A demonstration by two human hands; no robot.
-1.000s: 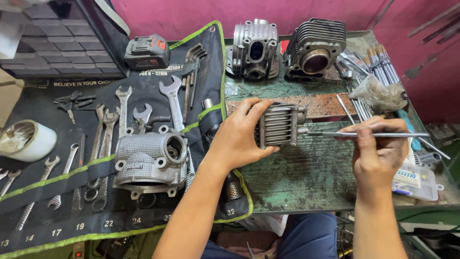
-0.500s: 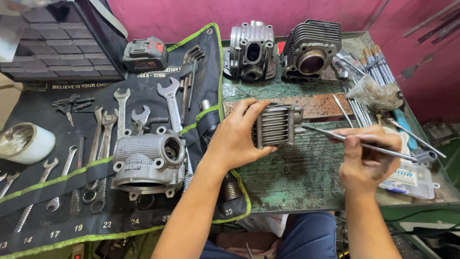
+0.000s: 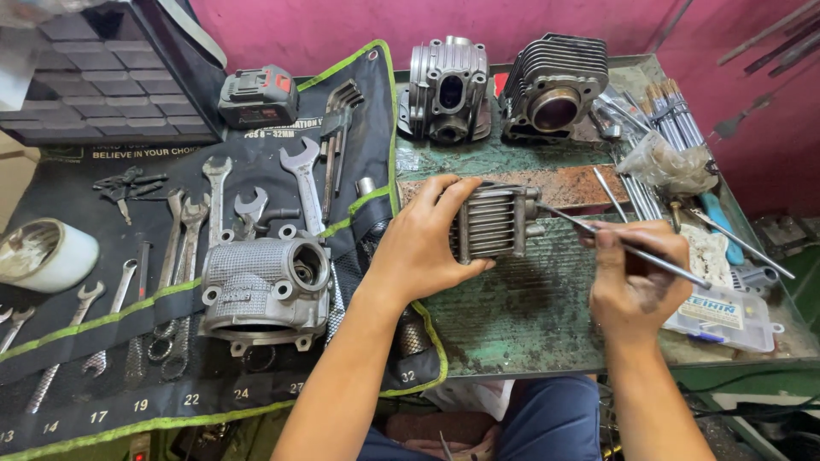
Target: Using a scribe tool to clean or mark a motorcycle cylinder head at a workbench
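My left hand (image 3: 423, 248) grips a small finned metal engine cylinder (image 3: 494, 224), holding it upright on the worn green workbench (image 3: 530, 316). My right hand (image 3: 636, 273) pinches a long thin metal rod (image 3: 598, 232) like a pen. The rod slants up to the left and its tip meets the right side of the cylinder near the top.
A grey engine casing (image 3: 266, 286) lies on a black tool roll (image 3: 213, 358) with several spanners (image 3: 303, 183). At the back stand a cylinder head (image 3: 447, 90) and a finned cylinder (image 3: 551, 90). More rods (image 3: 662, 115), a plastic box (image 3: 722, 316) and a white roll (image 3: 47, 256) lie around.
The rod has tilted from nearly level to slanting, and its tip has come up against the cylinder. My right hand has shifted slightly left. My left hand keeps its hold.
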